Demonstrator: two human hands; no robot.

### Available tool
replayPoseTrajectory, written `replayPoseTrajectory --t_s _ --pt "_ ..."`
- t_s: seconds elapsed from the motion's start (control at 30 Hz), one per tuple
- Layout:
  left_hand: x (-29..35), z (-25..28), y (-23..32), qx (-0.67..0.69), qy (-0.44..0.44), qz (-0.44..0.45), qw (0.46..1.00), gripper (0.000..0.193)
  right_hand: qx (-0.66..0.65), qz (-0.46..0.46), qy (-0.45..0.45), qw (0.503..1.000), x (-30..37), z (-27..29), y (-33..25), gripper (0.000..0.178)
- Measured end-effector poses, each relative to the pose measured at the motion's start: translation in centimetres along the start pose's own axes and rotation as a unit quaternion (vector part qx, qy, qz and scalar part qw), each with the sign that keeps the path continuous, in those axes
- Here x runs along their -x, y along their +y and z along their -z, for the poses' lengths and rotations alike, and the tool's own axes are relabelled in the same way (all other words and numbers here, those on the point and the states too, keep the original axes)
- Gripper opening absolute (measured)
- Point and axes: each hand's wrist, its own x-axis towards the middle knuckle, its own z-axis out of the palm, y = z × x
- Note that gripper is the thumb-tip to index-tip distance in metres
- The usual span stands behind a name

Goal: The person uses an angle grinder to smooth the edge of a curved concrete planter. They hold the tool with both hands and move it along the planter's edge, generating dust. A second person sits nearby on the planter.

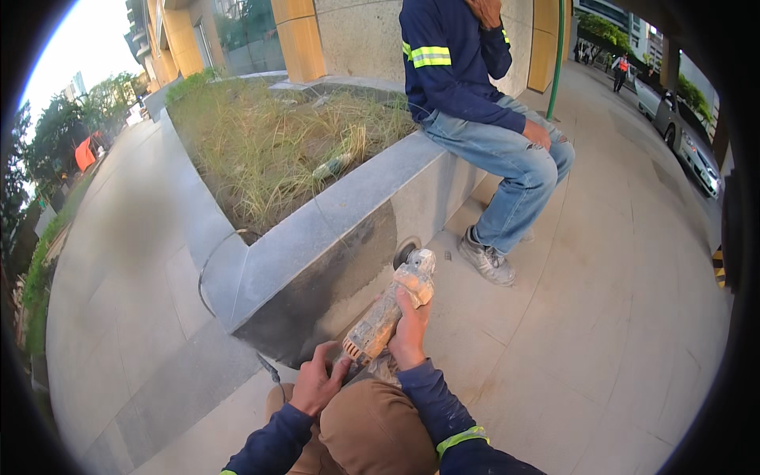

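Angle grinder (381,319), cylindrical, apparently dust-caked; round dark disc (405,252).

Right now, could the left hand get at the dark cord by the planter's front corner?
Probably yes: the left hand looks close to the dark cord, with no clear obstacle between. It would likely have to leave the rear of the angle grinder, which the right hand also grips.

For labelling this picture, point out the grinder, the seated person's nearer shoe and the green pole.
Grinder (380,318), head view: middle of its body.
Nearer shoe (488,261), head view: its upper.
Green pole (556,59), head view: its shaft.
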Motion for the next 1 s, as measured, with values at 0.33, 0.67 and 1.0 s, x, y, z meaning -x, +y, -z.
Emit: replayPoseTrajectory --t_s 0.33,0.67,1.0 --pt "-1.2 0.8 0.9 -0.145 -0.029 -0.089 0.985 0.075 -0.046 -0.076 -0.017 0.996 -2.7 1.1 0.9 0.057" --pt "-10.2 16.1 -0.6 -0.418 0.039 -0.222 0.880 0.085 0.041 -0.042 0.026 0.998 -5.6 1.6 1.1 0.071" --pt "-11.0 15.6 -4.6 -0.352 -0.015 -0.132 0.926 0.082 0.043 -0.060 -0.018 0.997 -10.2 -1.4 3.0 0.068"
